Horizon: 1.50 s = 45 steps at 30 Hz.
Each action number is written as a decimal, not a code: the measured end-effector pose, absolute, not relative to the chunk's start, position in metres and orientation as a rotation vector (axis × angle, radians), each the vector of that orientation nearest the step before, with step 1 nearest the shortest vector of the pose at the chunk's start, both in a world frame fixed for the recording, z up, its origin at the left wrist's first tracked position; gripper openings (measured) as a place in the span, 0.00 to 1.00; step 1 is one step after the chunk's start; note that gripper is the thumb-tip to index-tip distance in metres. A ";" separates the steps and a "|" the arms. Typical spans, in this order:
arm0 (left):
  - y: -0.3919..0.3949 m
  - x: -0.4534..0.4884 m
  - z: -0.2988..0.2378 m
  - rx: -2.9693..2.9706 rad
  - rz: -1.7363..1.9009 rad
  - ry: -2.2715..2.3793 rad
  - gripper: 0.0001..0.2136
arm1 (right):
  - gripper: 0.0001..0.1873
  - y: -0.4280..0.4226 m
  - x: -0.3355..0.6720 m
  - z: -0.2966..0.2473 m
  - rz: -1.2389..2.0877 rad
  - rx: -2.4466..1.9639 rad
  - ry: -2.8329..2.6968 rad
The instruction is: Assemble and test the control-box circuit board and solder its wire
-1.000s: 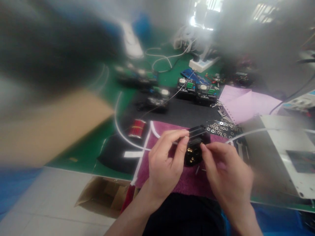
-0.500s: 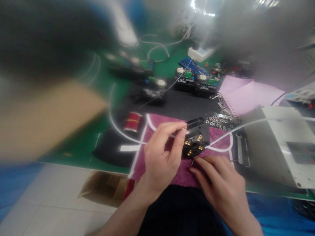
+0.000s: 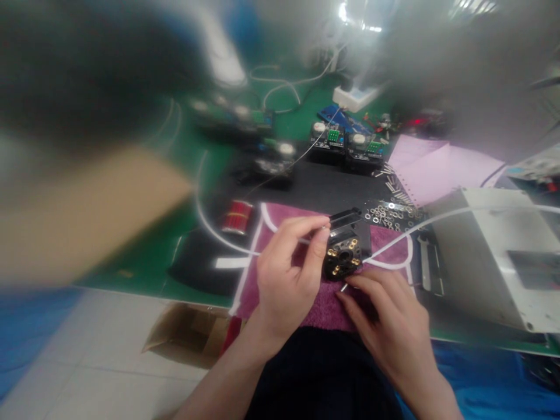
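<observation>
A black plastic housing (image 3: 345, 257) with several brass inserts lies tilted on a purple towel (image 3: 324, 303). At its left edge my left hand (image 3: 289, 268) is closed, thumb and forefinger pinched together against the part; a tiny shiny bit shows between the tips, too small to name. Just below the housing's front edge, my right hand (image 3: 389, 315) pinches a short metal pin (image 3: 344, 287) between thumb and forefinger. The pin's far end is close to the housing; whether they touch I cannot tell.
Metal washers (image 3: 394, 216) and pins lie behind the towel, with wrenches (image 3: 424, 265) to the right. A spool of red wire (image 3: 237, 217) stands left. Farther back are circuit-board units (image 3: 327, 139), pink paper (image 3: 431, 163) and a white power strip (image 3: 355, 98). A grey metal box (image 3: 485, 256) borders the right.
My right hand has shifted slightly up and left, and more of the metal pin shows between its fingers. My left hand and the housing have barely moved.
</observation>
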<state>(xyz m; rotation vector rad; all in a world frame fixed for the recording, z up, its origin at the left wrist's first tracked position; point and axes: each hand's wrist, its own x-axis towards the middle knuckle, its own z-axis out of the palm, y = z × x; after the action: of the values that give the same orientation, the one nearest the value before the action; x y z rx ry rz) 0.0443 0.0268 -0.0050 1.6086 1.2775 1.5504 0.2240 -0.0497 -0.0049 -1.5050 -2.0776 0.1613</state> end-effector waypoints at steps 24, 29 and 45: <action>0.027 0.043 -0.003 1.646 1.558 1.271 0.11 | 0.16 -0.032 0.218 0.025 0.335 -1.309 -1.604; 0.027 0.043 -0.002 1.652 1.553 1.282 0.11 | 0.18 -0.019 0.214 0.026 0.232 -1.308 -1.661; 0.027 0.043 0.000 1.687 1.548 1.315 0.08 | 0.14 -0.012 0.213 0.029 0.061 -1.390 -1.786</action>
<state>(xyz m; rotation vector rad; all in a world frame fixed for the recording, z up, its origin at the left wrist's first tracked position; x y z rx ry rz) 0.0426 0.0271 0.0003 1.6867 1.3152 1.5483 0.2129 -0.0119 0.0294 -1.3904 -1.7862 0.0614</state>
